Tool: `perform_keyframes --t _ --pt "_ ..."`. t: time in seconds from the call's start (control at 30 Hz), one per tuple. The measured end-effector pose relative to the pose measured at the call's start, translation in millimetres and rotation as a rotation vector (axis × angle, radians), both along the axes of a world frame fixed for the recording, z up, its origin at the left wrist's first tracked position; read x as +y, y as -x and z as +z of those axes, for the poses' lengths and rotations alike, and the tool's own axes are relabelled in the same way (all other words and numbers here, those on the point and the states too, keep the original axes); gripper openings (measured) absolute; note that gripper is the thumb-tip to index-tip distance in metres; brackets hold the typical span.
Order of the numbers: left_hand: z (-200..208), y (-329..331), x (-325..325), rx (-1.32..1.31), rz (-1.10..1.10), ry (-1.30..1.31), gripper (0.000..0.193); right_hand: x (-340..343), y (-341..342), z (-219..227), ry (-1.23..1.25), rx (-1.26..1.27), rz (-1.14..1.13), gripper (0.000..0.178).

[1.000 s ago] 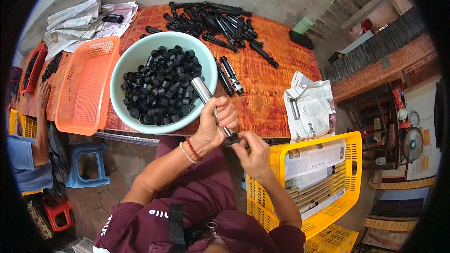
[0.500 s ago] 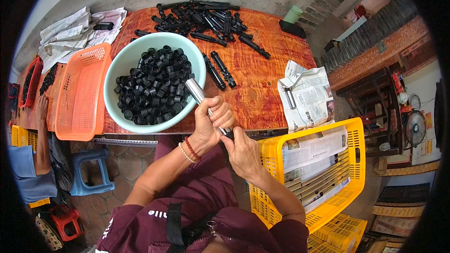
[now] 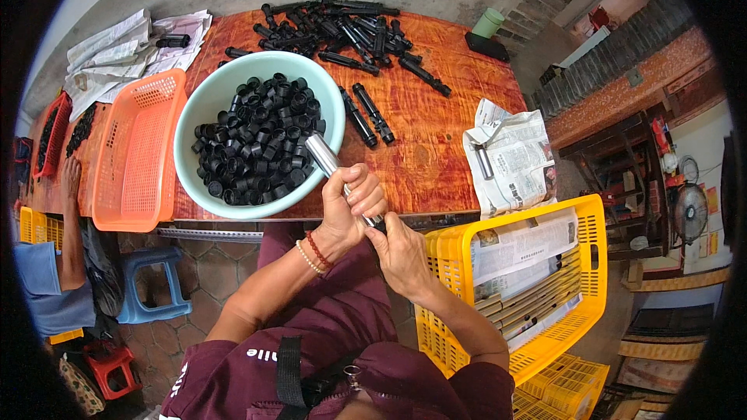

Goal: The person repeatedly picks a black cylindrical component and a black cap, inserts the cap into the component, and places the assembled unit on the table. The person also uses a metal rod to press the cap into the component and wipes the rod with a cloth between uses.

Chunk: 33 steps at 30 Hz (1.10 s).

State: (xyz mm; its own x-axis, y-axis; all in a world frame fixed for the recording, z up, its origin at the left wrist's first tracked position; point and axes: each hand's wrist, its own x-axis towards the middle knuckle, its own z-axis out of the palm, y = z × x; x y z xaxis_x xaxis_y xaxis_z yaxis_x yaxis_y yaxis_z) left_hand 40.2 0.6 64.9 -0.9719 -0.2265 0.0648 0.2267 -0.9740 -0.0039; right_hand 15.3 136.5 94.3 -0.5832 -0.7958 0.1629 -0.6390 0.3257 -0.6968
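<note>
My left hand (image 3: 348,203) grips a silver metal tube (image 3: 325,160) around its middle, its upper end reaching over the rim of a pale green bowl (image 3: 201,101). My right hand (image 3: 398,250) pinches a small black cap at the tube's lower end. The bowl holds several black plastic caps (image 3: 257,140). On the wooden table (image 3: 436,132) lie two assembled black tubes (image 3: 366,114) just past the bowl, and a larger pile of black tubes (image 3: 342,31) at the far edge.
An orange basket (image 3: 136,155) stands left of the bowl. A yellow crate (image 3: 576,264) lined with newspaper holds tubes at my right. An open newspaper (image 3: 510,157) lies on the table's right end. Another person's arm (image 3: 71,210) rests at far left beside a blue stool (image 3: 152,284).
My hands with the tube stayed near the table edge while my right hand shifted closer under the left on the tube's lower end. The view tilted slightly.
</note>
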Motion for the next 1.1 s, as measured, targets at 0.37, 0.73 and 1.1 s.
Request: perform_keyframes --t 0.37,0.73,1.1 --pt "-18.7 4.2 -4.9 -0.384 0.574 1.276 0.022 1.3 45.9 -0.8 -0.073 -0.063 -0.107 0.031" --pt "-69.9 18.1 -13.2 -0.366 0.757 1.604 0.025 -107.7 84.3 57.8 0.151 0.145 0.132 0.014" --pt "-71.0 17.3 -15.7 -0.33 0.74 1.607 0.023 -260.2 116.1 -23.5 -0.097 0.717 0.667 0.021"
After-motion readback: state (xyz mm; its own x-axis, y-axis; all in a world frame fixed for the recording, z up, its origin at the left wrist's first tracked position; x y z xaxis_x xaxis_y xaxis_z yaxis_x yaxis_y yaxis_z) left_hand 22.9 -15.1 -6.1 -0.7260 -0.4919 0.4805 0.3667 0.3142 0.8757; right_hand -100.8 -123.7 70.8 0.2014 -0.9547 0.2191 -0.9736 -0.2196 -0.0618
